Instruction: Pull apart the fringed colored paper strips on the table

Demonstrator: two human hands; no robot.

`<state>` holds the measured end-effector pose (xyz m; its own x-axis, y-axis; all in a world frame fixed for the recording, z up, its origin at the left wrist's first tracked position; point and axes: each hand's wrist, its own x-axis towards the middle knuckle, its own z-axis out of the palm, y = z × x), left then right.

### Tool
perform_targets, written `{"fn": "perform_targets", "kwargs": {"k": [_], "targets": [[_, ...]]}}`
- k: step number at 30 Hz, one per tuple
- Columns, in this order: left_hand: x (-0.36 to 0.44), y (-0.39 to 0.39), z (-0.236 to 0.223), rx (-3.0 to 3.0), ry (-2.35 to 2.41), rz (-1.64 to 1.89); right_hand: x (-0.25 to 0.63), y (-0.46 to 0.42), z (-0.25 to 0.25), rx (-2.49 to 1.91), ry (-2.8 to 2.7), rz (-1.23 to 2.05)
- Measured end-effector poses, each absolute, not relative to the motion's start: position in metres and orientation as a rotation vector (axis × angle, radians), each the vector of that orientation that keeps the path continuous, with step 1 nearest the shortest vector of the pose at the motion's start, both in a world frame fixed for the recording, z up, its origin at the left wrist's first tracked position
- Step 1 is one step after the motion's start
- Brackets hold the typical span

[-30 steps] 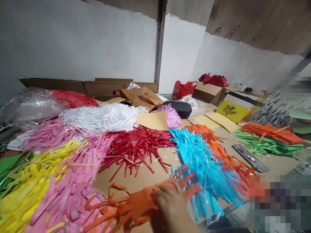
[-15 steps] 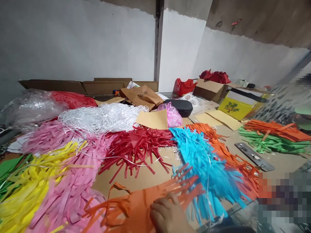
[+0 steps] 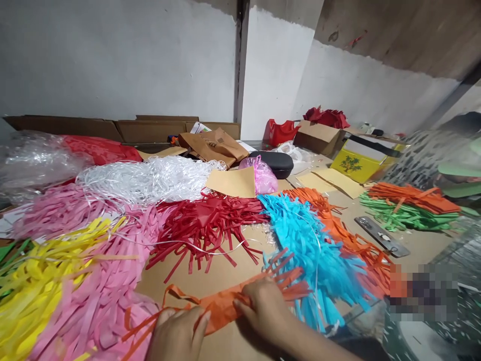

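An orange fringed paper sheet [image 3: 220, 313] lies across the cardboard in front of me, its cut strips spreading at both ends. My left hand [image 3: 178, 333] is closed over its left part, near the looped strips. Farther right, my right hand [image 3: 265, 303] grips the sheet's upper middle, fingers curled round it. Between the two hands the orange paper is bunched and creased. Blue fringe [image 3: 311, 250] lies just beyond my right hand, and pink fringe [image 3: 108, 281] borders my left. A dark red fringe bundle [image 3: 210, 220] sits farther back.
Yellow fringe [image 3: 48, 271] is at the left. White string [image 3: 146, 178] heaps at the back beside a tan card [image 3: 231, 181]. A phone [image 3: 381, 235] lies at right near orange and green bundles [image 3: 411, 205]. A yellow box [image 3: 356, 160] and a black case [image 3: 276, 164] stand behind.
My left hand has come into view and taken hold of the orange paper. The sheet, flat under my right hand before, is now gathered narrower. The view has shifted slightly.
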<state>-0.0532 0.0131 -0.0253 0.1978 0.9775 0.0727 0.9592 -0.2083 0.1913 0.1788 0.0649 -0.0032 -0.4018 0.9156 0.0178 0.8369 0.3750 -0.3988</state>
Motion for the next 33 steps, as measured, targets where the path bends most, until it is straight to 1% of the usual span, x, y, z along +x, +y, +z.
{"fn": "perform_targets", "kwargs": {"k": [3, 5, 12, 18, 19, 21, 23, 25, 27, 28, 33], "targets": [[-0.044, 0.028, -0.008, 2.218, 1.968, 0.043, 0.169, 0.076, -0.001, -1.62, -2.457, 0.457], [-0.043, 0.035, -0.003, 2.172, 1.995, -0.026, 0.168, 0.079, -0.003, -1.595, -2.492, 0.444], [-0.045, 0.042, -0.001, 2.111, 2.03, -0.054, 0.173, 0.08, -0.012, -1.547, -2.488, 0.428], [-0.044, 0.042, 0.002, 2.126, 1.995, -0.069, 0.172, 0.084, -0.013, -1.557, -2.461, 0.488], [-0.043, 0.042, 0.002, 2.152, 1.985, -0.049, 0.173, 0.084, -0.013, -1.578, -2.435, 0.469], [-0.04, 0.041, 0.0, 2.27, 1.947, 0.03, 0.176, 0.084, -0.014, -1.626, -2.335, 0.286], [-0.039, 0.04, -0.004, 2.448, 1.845, 0.108, 0.182, 0.081, -0.015, -1.51, -2.291, 0.029], [-0.039, 0.038, -0.009, 2.61, 1.687, 0.162, 0.189, 0.075, -0.016, -1.181, -2.433, -0.074], [-0.041, 0.034, -0.013, 2.707, 1.557, 0.194, 0.195, 0.071, -0.017, -0.848, -2.628, -0.012], [-0.042, 0.032, -0.014, 2.754, 1.531, 0.206, 0.198, 0.07, -0.017, -0.752, -2.692, 0.017], [-0.044, 0.021, -0.023, 2.911, 1.625, 0.279, 0.204, 0.084, -0.011, -0.757, -2.742, 0.11]]}}
